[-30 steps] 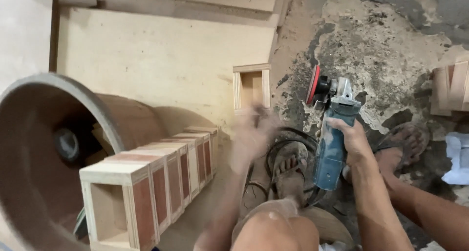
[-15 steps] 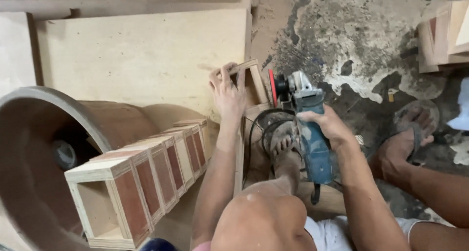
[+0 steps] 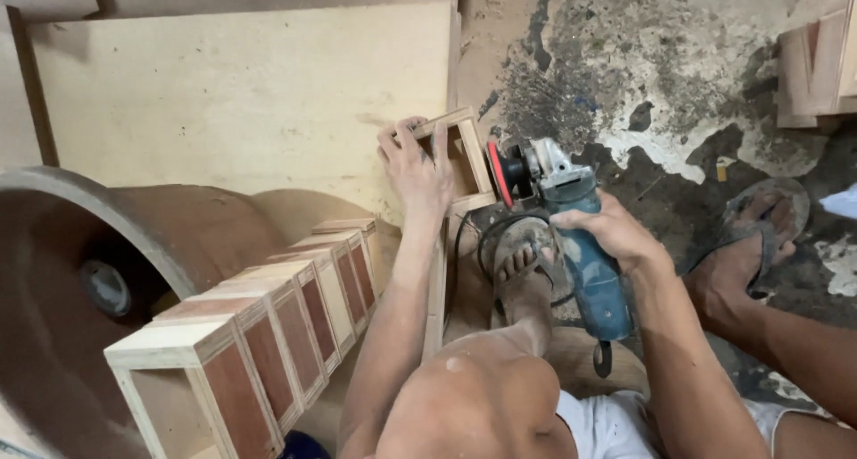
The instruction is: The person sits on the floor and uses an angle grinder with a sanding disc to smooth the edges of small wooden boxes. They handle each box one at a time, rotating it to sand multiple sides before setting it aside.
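Note:
My left hand (image 3: 418, 167) grips a small open wooden box frame (image 3: 466, 155) standing on the floor beside a large plywood sheet (image 3: 241, 93). My right hand (image 3: 609, 230) holds a blue angle grinder (image 3: 571, 236) by its body. The grinder's red sanding disc (image 3: 496, 173) sits right against the box frame's right side. My bare knee (image 3: 464, 396) and a foot in a sandal (image 3: 522, 262) lie below the hands.
A row of several finished wooden box frames (image 3: 259, 325) runs along the left. A big round brown drum (image 3: 98, 271) lies behind them. More wooden pieces (image 3: 817, 62) sit top right. My other sandalled foot (image 3: 750, 236) rests on the cracked concrete floor.
My left hand reached forward and took hold of the small box frame. The grinder moved left until its disc met the frame's side. The view shifted closer.

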